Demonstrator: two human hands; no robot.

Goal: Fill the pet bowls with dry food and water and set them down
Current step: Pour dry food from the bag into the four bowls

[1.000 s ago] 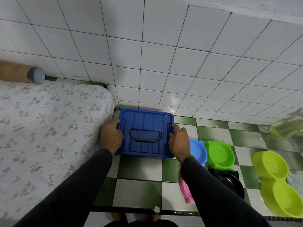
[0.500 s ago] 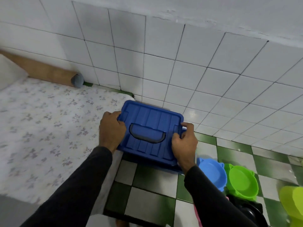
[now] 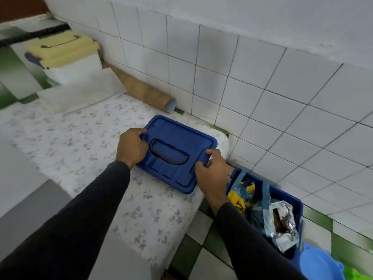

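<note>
**Lid comes off the bin and onto the mattress**

Since a second ago we have lifted the blue lid [image 3: 177,153] off the blue bin [image 3: 290,199] and swung it left, so it now lies over the corner of the flower-print mattress [image 3: 84,142], with its dark handle facing up. Our left hand [image 3: 131,147] grips the lid's left edge, fingers curled over the rim. Our right hand [image 3: 212,174] grips the near right corner, thumb on top and fingers wrapped under. Both sleeves are dark.

The bin sits open on the green and white floor tiles, just right of the mattress and against the tiled wall. Inside we see a torn foil bag [image 3: 282,225] with brown dry food showing at its mouth, beside a yellow and blue packet [image 3: 240,197]. A light blue bowl [image 3: 319,265] rests on the floor touching the bin's near end, and a green bowl [image 3: 357,274] peeks in at the lower right corner. Behind the mattress, a cardboard tube [image 3: 145,90] lies along the wall, and a yellow-lidded box [image 3: 62,51] stands farther back.
</note>
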